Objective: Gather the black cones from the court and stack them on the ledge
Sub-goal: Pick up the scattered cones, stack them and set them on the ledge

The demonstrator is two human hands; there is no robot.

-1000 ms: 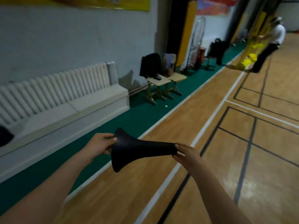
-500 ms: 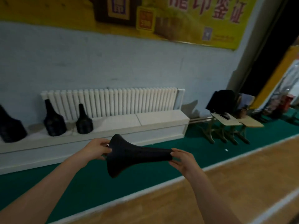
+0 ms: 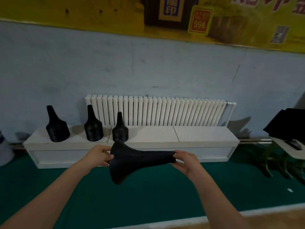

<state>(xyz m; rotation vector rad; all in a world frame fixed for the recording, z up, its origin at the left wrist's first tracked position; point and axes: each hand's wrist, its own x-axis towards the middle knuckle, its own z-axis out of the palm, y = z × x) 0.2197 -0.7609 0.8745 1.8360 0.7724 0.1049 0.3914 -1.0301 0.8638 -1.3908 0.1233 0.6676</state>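
View: the wooden court with its lines, seen one second ago, is replaced by the wall faced straight on; only a thin strip of wood is left at the bottom right of the frame.
Ledge (image 3: 165, 136): it was seen slanting at the left of the frame; now it is centred and level.
Cone stacks: none was shown clearly one second ago; now the left stack (image 3: 57, 125), the middle stack (image 3: 93, 124) and the right stack (image 3: 120, 128) are all seen at centre left.
Radiator (image 3: 165, 111): brought to the centre.
Yellow banner (image 3: 99, 15): now spread along the whole top.
Desks (image 3: 287, 142): pushed to the right edge.
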